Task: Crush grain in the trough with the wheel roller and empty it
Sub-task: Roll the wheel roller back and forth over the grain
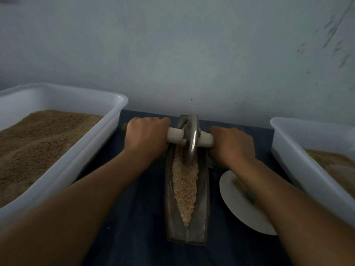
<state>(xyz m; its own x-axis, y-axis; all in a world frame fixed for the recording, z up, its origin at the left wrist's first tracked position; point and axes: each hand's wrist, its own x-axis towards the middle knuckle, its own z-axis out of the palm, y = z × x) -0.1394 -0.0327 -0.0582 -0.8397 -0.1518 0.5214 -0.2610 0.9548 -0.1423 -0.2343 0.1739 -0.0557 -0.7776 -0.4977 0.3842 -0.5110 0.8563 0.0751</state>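
Here the fingers of the left hand (147, 134) curl round the pale handle on the left side of the wheel roller (192, 138), and the fingers of the right hand (231, 144) wrap the handle on the right side, so both hold the axle from above. The metal wheel stands upright in the far end of the trough (187, 189), close to the wall (192, 54), with little room left ahead of it. The grain (185, 187) fills the narrow groove from the wheel back toward the near tip, pale and coarse. The trough lies lengthwise on the dark table (134, 217), its near end free. Just to its right a white plate (236, 208) lies partly under the right forearm. On the left a white tub (92, 143) holding brown meal stands near the left hand; on the right a second tub (294, 156) stands well beside the right hand. Between the two tubs the lane for the arms is narrow.
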